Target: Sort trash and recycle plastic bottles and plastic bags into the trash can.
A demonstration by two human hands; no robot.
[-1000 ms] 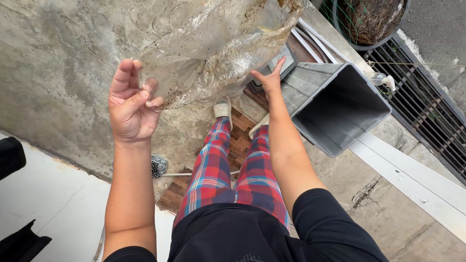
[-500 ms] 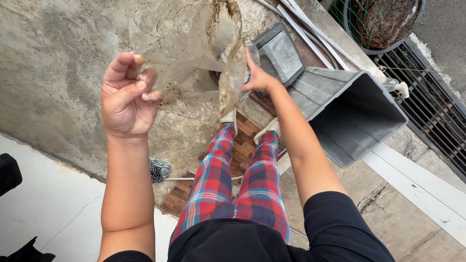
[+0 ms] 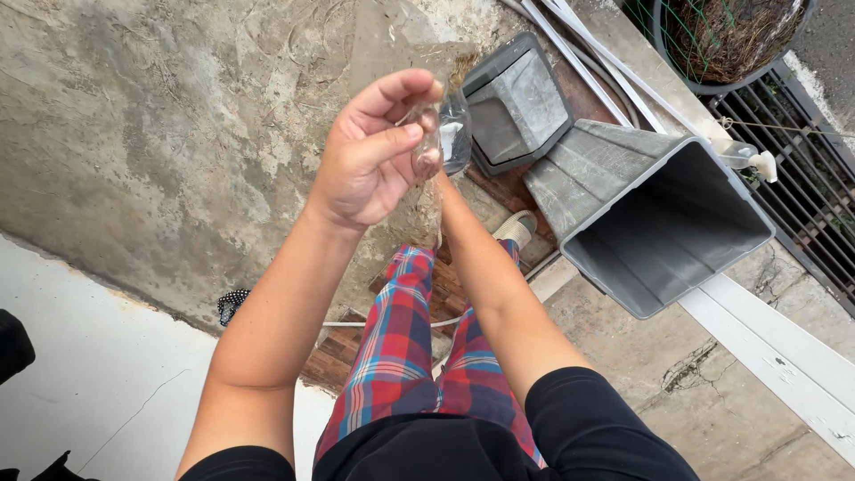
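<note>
Pinching the dirty clear plastic bag (image 3: 436, 134) between thumb and fingers, the left hand (image 3: 370, 160) held it chest-high; the right hand lay hidden behind, its grip unclear, above the tipped grey plastic bin (image 3: 659, 223).

- Two hands: the left hand (image 3: 370, 160) raised at centre, the right hand mostly hidden behind it.
- One clear plastic bag (image 3: 445, 134), dirty, pinched between the hands.
- One grey bin (image 3: 659, 223), lying on its side at 3 o'clock.
- One grey bin lid (image 3: 517, 102), at 1 o'clock.
- One round planter (image 3: 721, 36) with netting, at 1 o'clock.
- One metal drain grate (image 3: 815, 205), at 3 o'clock.
- One slipper (image 3: 517, 227) in view, at the centre.
- One spotted cloth (image 3: 233, 305), at 8 o'clock.
- Two plaid trouser legs (image 3: 401, 356), at 6 o'clock.
</note>
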